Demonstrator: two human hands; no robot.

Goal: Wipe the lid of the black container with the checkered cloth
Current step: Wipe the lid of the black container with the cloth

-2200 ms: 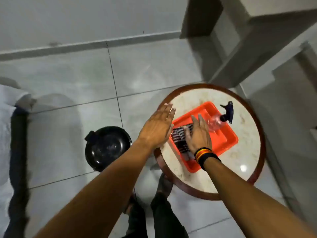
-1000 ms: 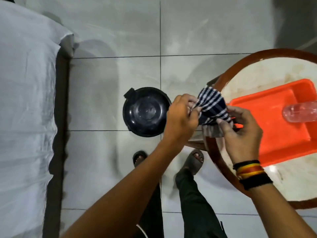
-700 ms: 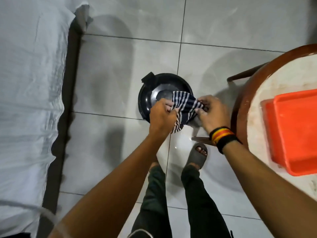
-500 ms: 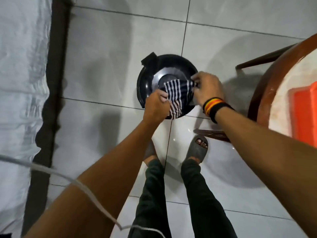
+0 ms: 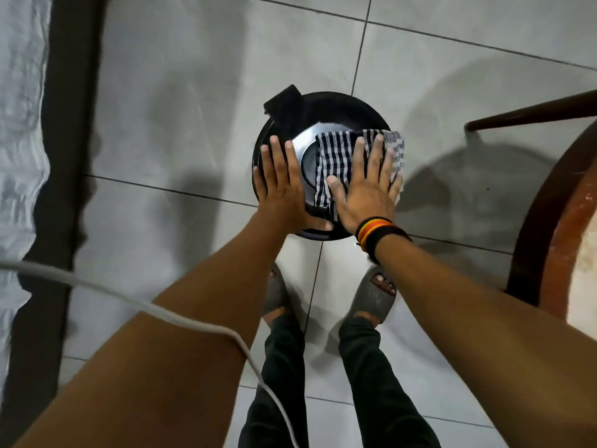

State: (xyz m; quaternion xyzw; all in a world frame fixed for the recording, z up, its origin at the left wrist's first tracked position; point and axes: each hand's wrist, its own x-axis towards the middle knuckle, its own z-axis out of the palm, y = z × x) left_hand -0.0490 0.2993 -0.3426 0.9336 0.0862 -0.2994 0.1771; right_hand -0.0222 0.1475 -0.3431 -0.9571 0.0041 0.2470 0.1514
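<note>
The round black container (image 5: pixel 323 114) stands on the tiled floor just ahead of my feet, its glossy lid closed and a square tab on the far left rim. The black-and-white checkered cloth (image 5: pixel 336 153) lies spread over the lid's right half, one corner hanging past the right rim. My right hand (image 5: pixel 368 189) presses flat on the cloth with its fingers spread. My left hand (image 5: pixel 281 185) rests flat on the bare left side of the lid, fingers slightly apart, holding nothing.
A round table with a dark wooden rim (image 5: pixel 542 227) fills the right edge, one wooden bar (image 5: pixel 533 113) reaching out beside the container. A white-sheeted bed (image 5: pixel 19 124) runs down the left. A white cable (image 5: pixel 181 318) crosses my left forearm. My feet in grey slippers (image 5: pixel 374 295) stand close behind the container.
Both hands carried the cloth from the red tray on the table down to the container's lid. They let go of its corners; both palms now lie flat.
</note>
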